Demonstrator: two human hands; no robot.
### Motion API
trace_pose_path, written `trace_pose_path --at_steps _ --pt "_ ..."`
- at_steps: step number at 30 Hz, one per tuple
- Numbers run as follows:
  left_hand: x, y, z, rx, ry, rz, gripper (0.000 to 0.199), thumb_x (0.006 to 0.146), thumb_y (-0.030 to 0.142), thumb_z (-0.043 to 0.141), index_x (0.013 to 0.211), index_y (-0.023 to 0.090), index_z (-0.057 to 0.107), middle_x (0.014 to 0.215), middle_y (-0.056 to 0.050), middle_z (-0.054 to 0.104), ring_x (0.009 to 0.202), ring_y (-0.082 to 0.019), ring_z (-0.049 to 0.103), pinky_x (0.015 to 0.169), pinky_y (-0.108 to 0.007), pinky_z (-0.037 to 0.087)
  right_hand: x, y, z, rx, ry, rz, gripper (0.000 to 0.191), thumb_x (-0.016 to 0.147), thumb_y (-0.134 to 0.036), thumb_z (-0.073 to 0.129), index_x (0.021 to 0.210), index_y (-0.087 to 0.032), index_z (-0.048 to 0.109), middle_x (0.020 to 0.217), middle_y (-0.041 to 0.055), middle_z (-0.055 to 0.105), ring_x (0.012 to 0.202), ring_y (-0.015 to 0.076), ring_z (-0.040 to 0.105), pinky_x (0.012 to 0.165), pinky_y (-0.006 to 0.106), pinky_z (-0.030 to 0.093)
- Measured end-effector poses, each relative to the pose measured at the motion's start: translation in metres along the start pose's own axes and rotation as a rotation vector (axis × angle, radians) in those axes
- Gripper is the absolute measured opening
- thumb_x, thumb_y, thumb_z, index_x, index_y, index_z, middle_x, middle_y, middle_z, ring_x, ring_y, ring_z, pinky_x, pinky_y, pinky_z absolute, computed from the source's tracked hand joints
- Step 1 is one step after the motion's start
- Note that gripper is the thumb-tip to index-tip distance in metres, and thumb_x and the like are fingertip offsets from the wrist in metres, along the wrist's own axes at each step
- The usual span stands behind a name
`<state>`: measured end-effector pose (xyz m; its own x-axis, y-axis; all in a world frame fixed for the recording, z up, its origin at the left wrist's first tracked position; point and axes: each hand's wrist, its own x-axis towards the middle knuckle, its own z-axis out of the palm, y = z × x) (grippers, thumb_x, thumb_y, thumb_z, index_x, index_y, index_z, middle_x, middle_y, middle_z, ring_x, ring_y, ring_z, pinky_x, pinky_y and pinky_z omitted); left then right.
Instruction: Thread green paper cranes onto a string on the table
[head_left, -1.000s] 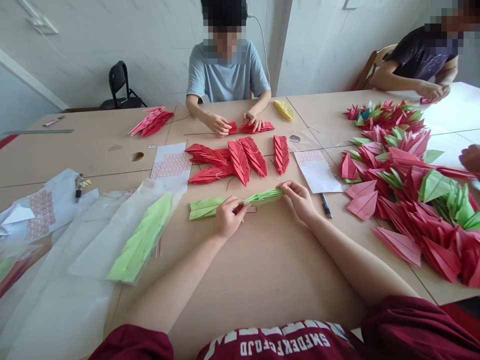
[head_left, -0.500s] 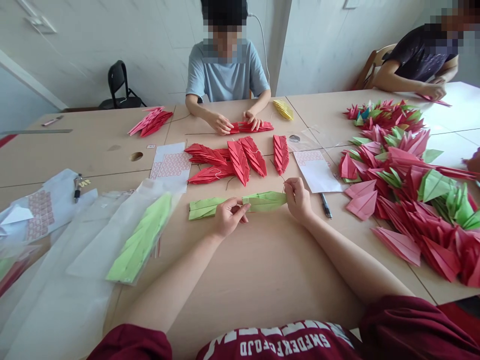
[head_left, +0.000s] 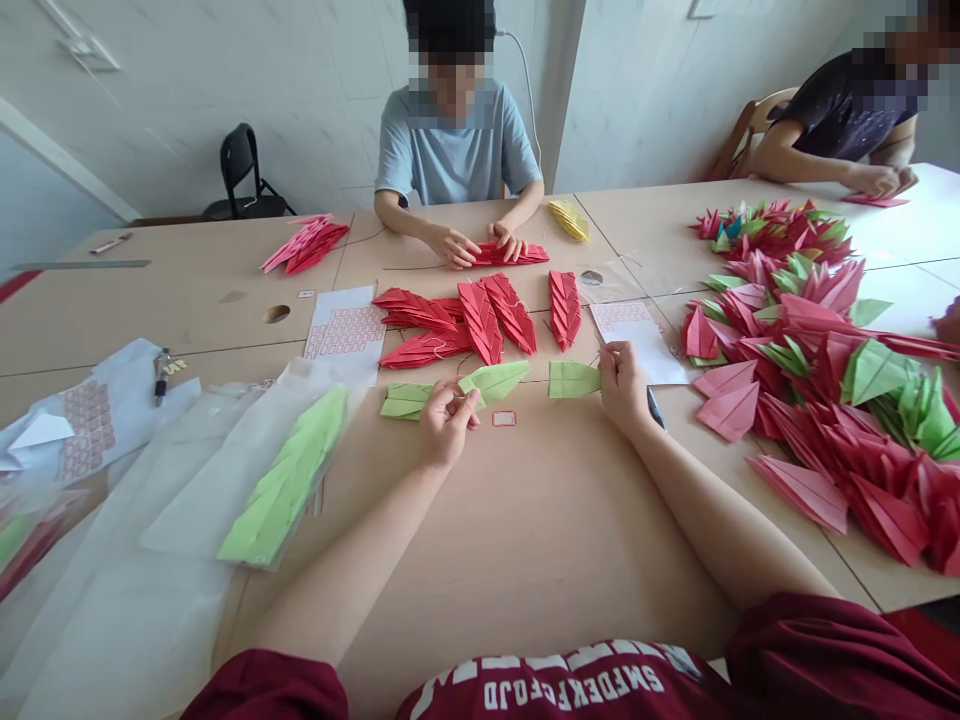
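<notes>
My left hand [head_left: 448, 422] is closed, thumb and fingers pinching a light green folded paper piece [head_left: 496, 382] that points right. Just left of it, another green folded paper strip [head_left: 405, 401] rests on the table, partly behind my fingers. My right hand [head_left: 625, 388] is closed on the end of a second green folded paper piece [head_left: 574, 380]. A gap separates the two held pieces; whether a thread joins them I cannot tell. Below the gap lies a small red-bordered label [head_left: 504, 419].
Red folded paper bundles [head_left: 480, 320] lie ahead, near a person's hands on more red paper [head_left: 510, 255]. Pink and green folded papers [head_left: 817, 400] are heaped at right. Label sheets [head_left: 345, 325], plastic bags [head_left: 180, 500] and a bagged green strip [head_left: 285, 480] lie left. A pen [head_left: 655, 408] is beside my right wrist.
My hands have moved apart, the right one up and to the right. The green paper between them now shows as two separate pieces. The small label has come into view.
</notes>
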<state>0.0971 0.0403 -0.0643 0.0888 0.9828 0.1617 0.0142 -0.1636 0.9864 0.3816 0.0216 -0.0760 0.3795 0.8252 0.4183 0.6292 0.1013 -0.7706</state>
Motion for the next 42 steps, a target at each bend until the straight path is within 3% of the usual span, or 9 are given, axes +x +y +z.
trace_pose_path --at_steps 3,5,11,16,20,23,30,37,42 --pt "0.002 -0.003 -0.001 -0.052 -0.018 -0.078 0.028 0.082 0.042 0.067 0.082 0.016 0.060 0.066 0.002 0.058 0.048 -0.006 0.053 0.045 -0.017 0.045 0.000 0.001 0.002 -0.022 -0.031 -0.001 0.024 0.095 -0.042 0.038 0.096 -0.020 0.049 0.068 -0.0011 0.052 0.055 0.0133 0.042 0.056 0.027 0.034" --pt "0.004 -0.004 -0.002 -0.073 -0.047 -0.132 0.028 0.082 0.042 0.068 0.079 0.016 0.058 0.054 0.005 0.051 0.046 -0.008 0.053 0.045 -0.017 0.045 0.000 0.002 0.003 -0.034 -0.055 -0.008 0.024 0.095 -0.041 0.039 0.095 -0.020 0.050 0.069 -0.0006 0.053 0.056 0.0136 0.043 0.058 0.027 0.036" --pt "0.007 -0.003 -0.003 -0.105 -0.079 -0.173 0.030 0.078 0.042 0.071 0.079 0.016 0.057 0.065 0.004 0.055 0.046 -0.008 0.056 0.042 -0.019 0.046 -0.001 0.005 0.006 -0.097 -0.122 -0.043 0.020 0.091 -0.038 0.047 0.083 -0.021 0.054 0.074 0.0013 0.056 0.065 0.0158 0.050 0.064 0.030 0.041" --pt "0.004 -0.005 0.001 -0.008 -0.079 -0.131 0.031 0.077 0.044 0.072 0.086 0.016 0.061 0.072 0.001 0.060 0.056 -0.011 0.062 0.045 -0.019 0.049 -0.003 0.001 0.005 -0.174 -0.033 -0.167 0.018 0.090 -0.033 0.050 0.102 -0.020 0.054 0.101 0.0083 0.059 0.086 0.0211 0.056 0.082 0.038 0.044" --pt "0.001 -0.005 0.003 0.152 -0.063 0.057 0.027 0.078 0.041 0.072 0.088 0.016 0.066 0.081 -0.003 0.062 0.066 -0.012 0.064 0.052 -0.020 0.053 -0.015 -0.019 0.007 -0.194 0.007 -0.449 0.016 0.092 -0.024 0.051 0.107 -0.021 0.055 0.109 0.0096 0.061 0.102 0.0235 0.055 0.088 0.039 0.044" --pt "0.000 -0.004 0.002 0.252 -0.087 0.200 0.021 0.083 0.038 0.068 0.087 0.018 0.069 0.084 -0.004 0.064 0.068 -0.011 0.063 0.057 -0.021 0.055 -0.026 -0.046 0.017 -0.195 -0.060 -0.608 0.014 0.091 -0.020 0.055 0.104 -0.022 0.057 0.108 0.0073 0.063 0.097 0.0215 0.057 0.085 0.038 0.042" --pt "0.005 0.002 -0.012 0.429 -0.091 0.447 0.014 0.088 0.029 0.062 0.096 0.020 0.070 0.088 -0.005 0.070 0.077 -0.014 0.066 0.061 -0.022 0.056 -0.026 -0.094 0.055 -0.072 -0.233 -0.701 0.006 0.094 -0.022 0.055 0.098 -0.022 0.059 0.109 0.0049 0.065 0.100 0.0184 0.056 0.086 0.035 0.041" --pt "0.006 0.005 -0.016 0.480 -0.126 0.541 0.012 0.088 0.022 0.063 0.097 0.020 0.070 0.091 -0.003 0.070 0.081 -0.013 0.067 0.067 -0.021 0.057 -0.033 -0.081 0.067 -0.032 -0.144 -0.749 0.006 0.092 -0.019 0.057 0.097 -0.022 0.059 0.106 0.0057 0.066 0.098 0.0199 0.056 0.084 0.036 0.041" --pt "0.003 0.005 -0.014 0.482 -0.177 0.550 0.012 0.088 0.021 0.064 0.098 0.021 0.069 0.087 -0.002 0.071 0.077 -0.011 0.066 0.063 -0.019 0.055 -0.033 -0.073 0.064 -0.017 -0.180 -0.755 0.007 0.092 -0.018 0.057 0.098 -0.022 0.059 0.103 0.0058 0.066 0.095 0.0188 0.057 0.082 0.035 0.042"
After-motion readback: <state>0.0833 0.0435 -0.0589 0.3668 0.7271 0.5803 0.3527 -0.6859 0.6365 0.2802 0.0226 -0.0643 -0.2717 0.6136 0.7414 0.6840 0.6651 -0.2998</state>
